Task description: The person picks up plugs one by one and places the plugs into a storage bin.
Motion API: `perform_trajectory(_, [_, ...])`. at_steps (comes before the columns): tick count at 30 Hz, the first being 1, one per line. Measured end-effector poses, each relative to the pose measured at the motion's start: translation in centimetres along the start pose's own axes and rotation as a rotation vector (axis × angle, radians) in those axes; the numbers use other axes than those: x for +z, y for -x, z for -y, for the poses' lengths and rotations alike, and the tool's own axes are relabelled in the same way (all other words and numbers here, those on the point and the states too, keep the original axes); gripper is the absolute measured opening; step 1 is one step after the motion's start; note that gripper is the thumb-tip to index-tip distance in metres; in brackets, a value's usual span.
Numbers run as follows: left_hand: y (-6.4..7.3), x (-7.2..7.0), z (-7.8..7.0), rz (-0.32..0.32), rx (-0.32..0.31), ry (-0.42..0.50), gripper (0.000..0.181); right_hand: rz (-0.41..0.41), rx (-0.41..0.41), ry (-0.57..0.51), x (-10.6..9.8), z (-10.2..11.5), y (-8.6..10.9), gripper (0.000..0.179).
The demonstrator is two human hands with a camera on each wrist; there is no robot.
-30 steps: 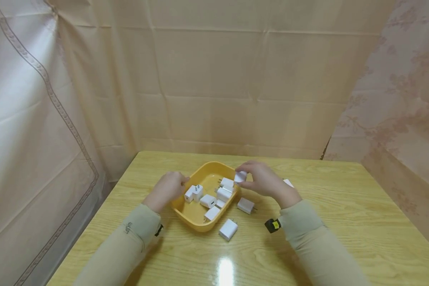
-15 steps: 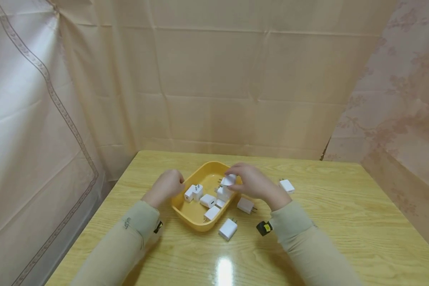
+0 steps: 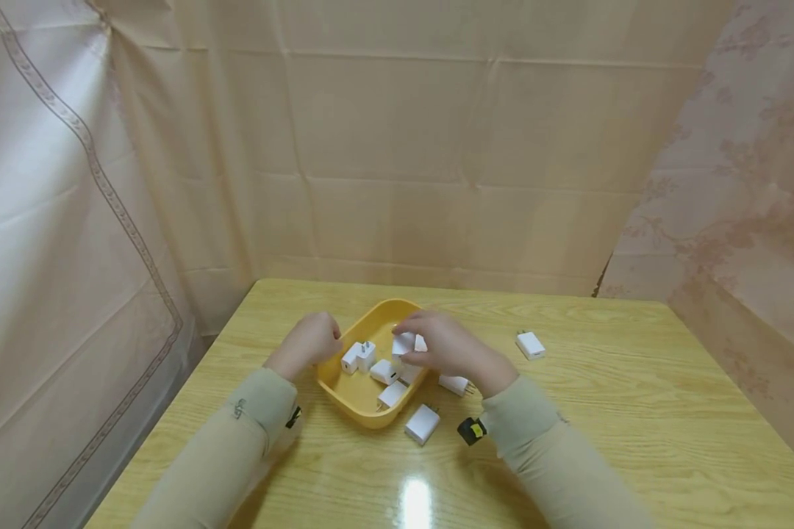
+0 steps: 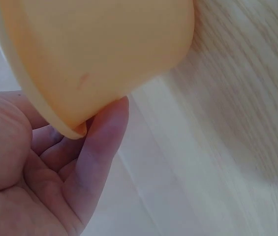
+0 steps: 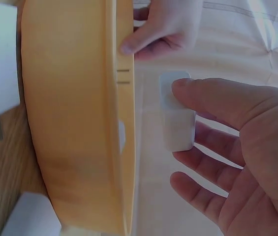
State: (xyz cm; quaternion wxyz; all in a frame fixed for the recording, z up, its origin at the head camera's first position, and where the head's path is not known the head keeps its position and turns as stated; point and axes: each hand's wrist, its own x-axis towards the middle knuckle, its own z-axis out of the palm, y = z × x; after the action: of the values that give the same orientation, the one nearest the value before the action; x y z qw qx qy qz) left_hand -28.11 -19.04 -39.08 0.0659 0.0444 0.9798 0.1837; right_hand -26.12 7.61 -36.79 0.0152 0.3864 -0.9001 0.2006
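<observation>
- R hand (image 3: 445, 344), just right of centre in the head view: thumb on one face, fingers on the other, pinching a white adapter (image 3: 403, 345); at least one lower finger hangs free in the R wrist view.
- L hand (image 3: 309, 344), left of centre: curled on the yellow tub (image 3: 370, 421) by its left rim, thumb + fingers either side of the wall.
- Held adapter is over the tub's upper-right part, approx mid-frame; can't tell if it touches those below.
- Other adapters (image 3: 392, 395) lie inside the tub, mostly along its right side, w/ two together near the left wall, one prongs-up.
- Loose on the wood table (image 3: 635, 404): near adapter (image 3: 422, 425), lower centre; middle adapter (image 3: 453, 384), partly under R hand/wrist; far adapter (image 3: 531, 345), right of centre.
- Handling (my guess): adapter = light, stiff, hard plastic; smooth faces, so a bit slippery. Best hold: across the body's flat sides, fingers off the metal prongs, which could bend or snag.
- Tub prob. thin, light plastic that'd slide if knocked; rim = good spot to steady it.
</observation>
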Motion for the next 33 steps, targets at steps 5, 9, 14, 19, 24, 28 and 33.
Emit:
perform_trajectory(5, [-0.1,0.1,0.1,-0.007,0.009,-0.007,0.013,0.032,0.012,-0.021,0.6,0.9,-0.4,0.041])
perform_trajectory(9, [0.0,0.2,0.2,-0.023,0.034,-0.025,0.013,0.042,-0.01,-0.052,1.2,1.4,-0.7,0.041])
perform_trajectory(14, [0.1,0.2,0.2,-0.03,0.053,-0.025,0.016,0.052,-0.037,-0.071,1.9,1.8,-0.8,0.042])
perform_trajectory(19, [0.2,0.1,0.1,-0.035,0.064,-0.032,0.02,0.059,-0.076,-0.053,2.5,1.8,-0.9,0.04])
perform_trajectory(24, [0.3,0.0,0.0,-0.03,0.063,-0.026,0.02,0.057,-0.106,-0.043,3.0,1.6,-1.1,0.038])
perform_trajectory(28, [0.4,0.0,-0.2,-0.023,0.044,-0.013,0.018,0.062,-0.106,-0.057,3.1,1.4,-1.0,0.04])
perform_trajectory(33, [0.4,0.0,-0.1,-0.022,0.04,-0.014,0.021,0.075,-0.077,-0.097,3.0,1.4,-1.0,0.041])
